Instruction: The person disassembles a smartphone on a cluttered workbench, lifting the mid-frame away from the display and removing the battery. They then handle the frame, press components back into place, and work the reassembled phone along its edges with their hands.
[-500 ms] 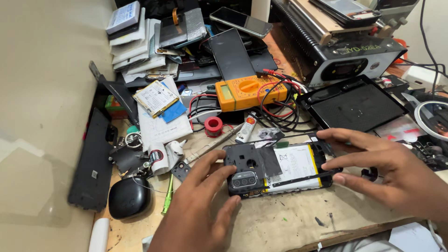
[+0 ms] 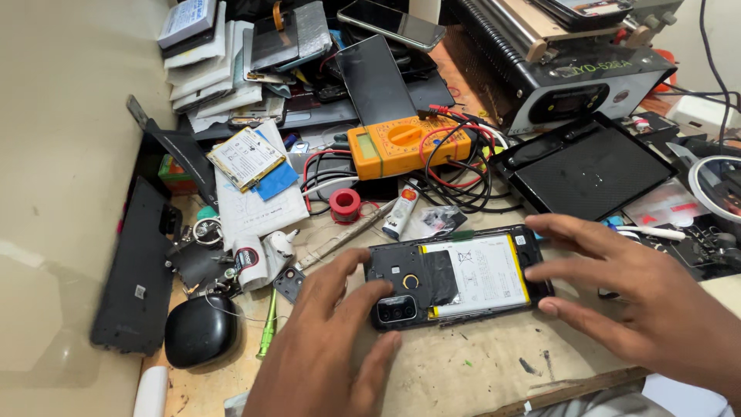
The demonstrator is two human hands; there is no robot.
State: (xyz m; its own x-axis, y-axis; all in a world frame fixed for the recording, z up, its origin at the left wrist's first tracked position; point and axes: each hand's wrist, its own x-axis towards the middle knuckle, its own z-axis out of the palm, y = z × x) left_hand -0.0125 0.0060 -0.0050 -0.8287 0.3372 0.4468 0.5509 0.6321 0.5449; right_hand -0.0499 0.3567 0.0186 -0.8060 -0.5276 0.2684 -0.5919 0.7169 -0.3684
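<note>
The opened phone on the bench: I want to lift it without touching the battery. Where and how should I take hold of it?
Probably by the two long edges of the opened phone, coming from above with fingers on the far edge and thumb on the near one. It lies flat with its back off, the white battery face up, so the black frame rim is the safe part. The left hand and right hand already rest at its short ends.

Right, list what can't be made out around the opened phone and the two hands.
Head view only:
- Opened phone: its lower left corner is covered by the left hand; its right end by the right hand.
- Print on the white battery: too small.
- Right hand's wrist: cut off by the frame edge.
- White ring: cut off by the right edge.
</note>
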